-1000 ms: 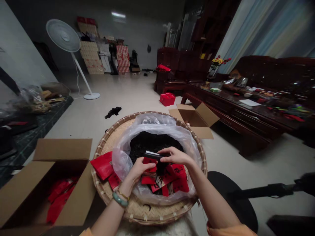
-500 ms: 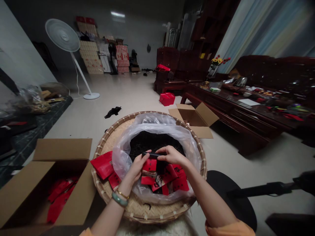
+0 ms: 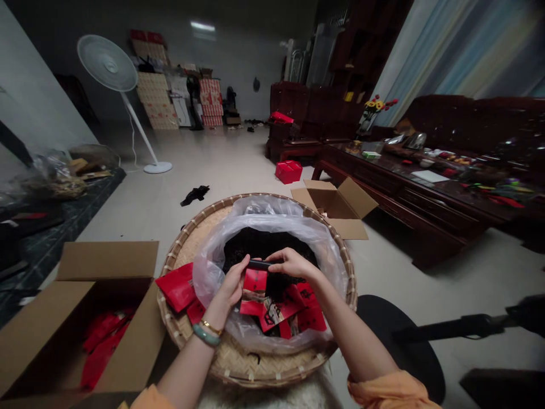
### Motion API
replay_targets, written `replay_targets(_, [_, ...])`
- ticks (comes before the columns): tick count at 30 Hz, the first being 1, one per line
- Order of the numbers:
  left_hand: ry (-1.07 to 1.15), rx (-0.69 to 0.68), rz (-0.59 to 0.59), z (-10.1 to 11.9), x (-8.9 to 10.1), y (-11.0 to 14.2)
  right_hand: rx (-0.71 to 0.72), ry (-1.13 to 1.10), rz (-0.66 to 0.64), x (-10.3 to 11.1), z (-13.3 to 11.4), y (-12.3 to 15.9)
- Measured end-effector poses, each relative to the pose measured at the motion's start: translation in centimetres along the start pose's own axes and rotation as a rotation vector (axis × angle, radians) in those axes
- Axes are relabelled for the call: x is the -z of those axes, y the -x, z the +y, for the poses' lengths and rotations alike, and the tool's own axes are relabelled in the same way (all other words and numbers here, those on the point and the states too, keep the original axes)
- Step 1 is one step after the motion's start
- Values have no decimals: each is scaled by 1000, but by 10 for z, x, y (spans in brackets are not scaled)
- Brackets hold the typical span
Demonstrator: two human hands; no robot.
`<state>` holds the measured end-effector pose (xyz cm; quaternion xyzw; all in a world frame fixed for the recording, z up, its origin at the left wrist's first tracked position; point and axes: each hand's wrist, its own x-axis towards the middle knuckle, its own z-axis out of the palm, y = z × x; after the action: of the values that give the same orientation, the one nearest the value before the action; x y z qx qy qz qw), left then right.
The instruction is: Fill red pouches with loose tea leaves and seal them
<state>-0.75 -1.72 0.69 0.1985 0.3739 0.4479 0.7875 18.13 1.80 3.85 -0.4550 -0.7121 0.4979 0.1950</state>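
Both my hands pinch one small red packet (image 3: 254, 280) by its dark top edge. My left hand (image 3: 233, 282) grips its left end and my right hand (image 3: 291, 263) grips the right end. The packet hangs upright over a clear plastic bag (image 3: 217, 257) that holds dark loose material (image 3: 255, 245). Several more red packets (image 3: 293, 315) lie in the bag's near part. The bag rests on a round woven bamboo tray (image 3: 187, 244), with two red packets (image 3: 179, 287) on the tray's left side.
An open cardboard box (image 3: 106, 260) with red packets inside stands at the lower left. Another open box (image 3: 336, 204) lies on the floor behind the tray. A dark wooden table (image 3: 426, 204) runs along the right, a standing fan (image 3: 106, 59) is far left, and a black stool (image 3: 400, 341) is lower right.
My hands have lifted slightly and moved closer to the packet's top edge. The packet now hangs more upright. The view has shifted a little.
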Motion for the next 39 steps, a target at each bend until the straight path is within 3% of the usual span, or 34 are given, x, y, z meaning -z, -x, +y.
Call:
replay_targets(8, [-21, -49, 42, -2, 4, -3, 8, -16, -16, -2, 1, -1])
replay_targets(19, [-15, -58, -6, 0, 4, 1, 0, -54, -17, -3, -5, 2])
replay_targets(39, [-48, -54, 15, 1, 2, 2, 8, -38, -24, -3, -3, 2])
